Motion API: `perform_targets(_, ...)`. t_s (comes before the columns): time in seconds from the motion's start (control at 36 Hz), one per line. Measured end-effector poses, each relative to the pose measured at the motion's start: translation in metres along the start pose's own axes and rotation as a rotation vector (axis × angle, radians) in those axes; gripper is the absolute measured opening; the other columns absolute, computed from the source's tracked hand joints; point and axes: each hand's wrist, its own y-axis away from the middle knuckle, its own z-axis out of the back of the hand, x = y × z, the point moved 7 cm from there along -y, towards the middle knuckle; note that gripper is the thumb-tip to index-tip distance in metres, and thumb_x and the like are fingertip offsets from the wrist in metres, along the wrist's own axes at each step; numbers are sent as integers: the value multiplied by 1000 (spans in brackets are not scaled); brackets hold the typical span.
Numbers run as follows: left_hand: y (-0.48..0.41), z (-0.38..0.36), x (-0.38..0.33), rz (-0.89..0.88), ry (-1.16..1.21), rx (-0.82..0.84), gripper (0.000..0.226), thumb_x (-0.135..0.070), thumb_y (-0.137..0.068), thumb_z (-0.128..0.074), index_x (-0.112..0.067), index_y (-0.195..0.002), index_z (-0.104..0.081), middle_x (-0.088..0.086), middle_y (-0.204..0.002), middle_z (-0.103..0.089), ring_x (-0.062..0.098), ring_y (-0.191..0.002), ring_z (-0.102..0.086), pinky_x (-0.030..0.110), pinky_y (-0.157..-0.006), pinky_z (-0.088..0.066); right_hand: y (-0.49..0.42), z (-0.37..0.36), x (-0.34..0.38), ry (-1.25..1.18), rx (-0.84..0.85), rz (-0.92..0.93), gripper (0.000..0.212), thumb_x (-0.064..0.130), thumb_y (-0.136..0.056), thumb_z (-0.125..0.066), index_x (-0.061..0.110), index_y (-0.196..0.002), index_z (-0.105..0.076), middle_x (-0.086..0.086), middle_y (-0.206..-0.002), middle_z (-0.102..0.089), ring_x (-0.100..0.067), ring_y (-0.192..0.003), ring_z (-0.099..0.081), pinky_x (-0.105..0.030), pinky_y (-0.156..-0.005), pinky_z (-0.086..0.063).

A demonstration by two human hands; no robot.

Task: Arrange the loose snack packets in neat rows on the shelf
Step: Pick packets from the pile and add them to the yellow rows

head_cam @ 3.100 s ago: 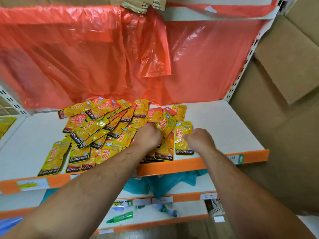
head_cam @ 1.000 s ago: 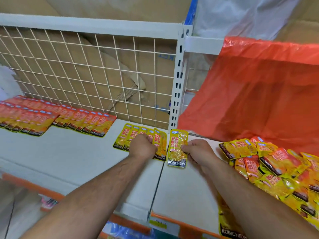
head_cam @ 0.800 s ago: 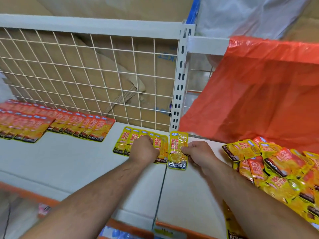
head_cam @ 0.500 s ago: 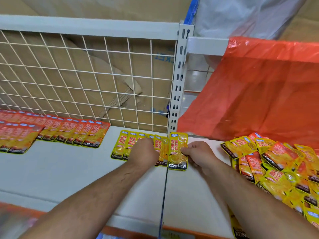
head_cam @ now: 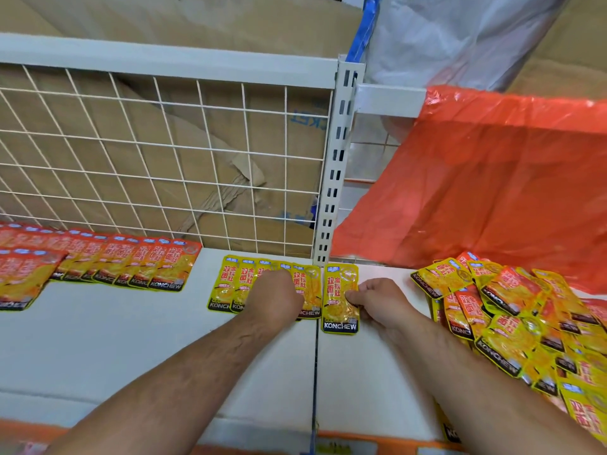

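A short row of overlapping yellow Konchew packets (head_cam: 230,287) lies flat on the white shelf (head_cam: 131,349), near the wire back. My left hand (head_cam: 276,297) rests on top of that row with its fingers curled under, hidden from me. Just right of the row, one more yellow packet (head_cam: 338,318) lies across the seam between two shelf boards. My right hand (head_cam: 377,303) pinches its right edge with thumb and fingers. A loose heap of yellow and orange packets (head_cam: 512,316) is piled at the right.
A long neat row of orange packets (head_cam: 131,264) runs along the back at the left. A wire grid (head_cam: 164,165) and a slotted upright (head_cam: 335,178) close the back. An orange plastic sheet (head_cam: 476,185) hangs behind the heap. The shelf's orange front edge (head_cam: 377,438) is below.
Three seconds ago both hands were at the loose heap. Since one second ago the single yellow packet has stayed beside the row's right end, and both hands have barely moved.
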Motion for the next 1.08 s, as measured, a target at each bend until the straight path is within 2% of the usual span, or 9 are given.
perform_targets(0.17,3,5,-1,-1,34,-1,30,-30,-79,-65,-12,-62,-48,1,-58,-47,17,-56,-46,26,-44,-26,1,-2,3,28,8,-31,46,14,-81,-76,19,-52,-40,-7,-51,-42,-18,-44,-33,-23,-44,-20)
perform_targets(0.28,2,10,1,-39,17,-41,34,-35,-80,-64,-16,-61,-43,1,-66,-45,22,-67,-51,29,-51,-29,0,-6,9,62,53,-74,36,15,-83,-74,15,-59,-48,-9,-49,-47,-18,-41,-34,-21,-41,-21)
perform_targets(0.39,3,16,2,-92,-14,-70,24,-38,-81,-66,-15,-80,-58,5,-87,-56,25,-85,-60,30,-63,-40,-4,-11,12,67,85,-116,31,15,-84,-73,12,-63,-50,-10,-48,-46,-18,-40,-32,-23,-43,-20)
perform_targets(0.53,10,10,0,-111,-94,-28,21,-37,-80,-67,-18,-84,-61,3,-94,-56,22,-84,-57,29,-64,-41,-10,-17,15,82,107,-159,21,17,-84,-73,8,-74,-56,-10,-49,-47,-18,-42,-32,-26,-45,-20)
perform_targets(0.61,14,5,-3,-129,-143,-24,29,-43,-83,-66,-19,-99,-64,3,-102,-57,23,-94,-59,32,-71,-43,-12,-18,16,131,91,-177,22,18,-83,-73,8,-72,-57,-10,-50,-47,-17,-40,-32,-23,-44,-21)
perform_targets(0.78,15,6,-6,-127,-154,-20,34,-46,-83,-66,-19,-102,-63,4,-105,-56,24,-95,-58,32,-71,-43,-15,-21,20,249,-4,-161,25,15,-79,-73,10,-63,-55,-7,-48,-50,-14,-28,-37,-17,-36,-25)
perform_targets(0.94,12,18,-5,-125,-160,-27,22,-41,-83,-64,-22,-90,-57,2,-106,-56,24,-95,-59,33,-74,-48,-19,-23,26,391,-66,-118,23,29,-75,-77,11,-73,-63,-8,-70,-66,-21,-59,-58,-25,-51,-41)
perform_targets(1.03,12,21,-5,-126,-162,-23,24,-40,-83,-63,-21,-97,-62,2,-107,-55,24,-99,-58,34,-78,-49,-21,-23,28,426,-76,-116,23,29,-73,-77,11,-73,-63,-8,-72,-68,-24,-65,-62,-27,-58,-47)
perform_targets(1.08,12,21,-5,-130,-165,-20,26,-42,-83,-62,-21,-100,-63,2,-109,-55,24,-100,-58,34,-78,-49,-19,-22,30,463,-82,-116,22,29,-72,-76,11,-71,-63,-7,-71,-67,-23,-67,-63,-26,-56,-46)
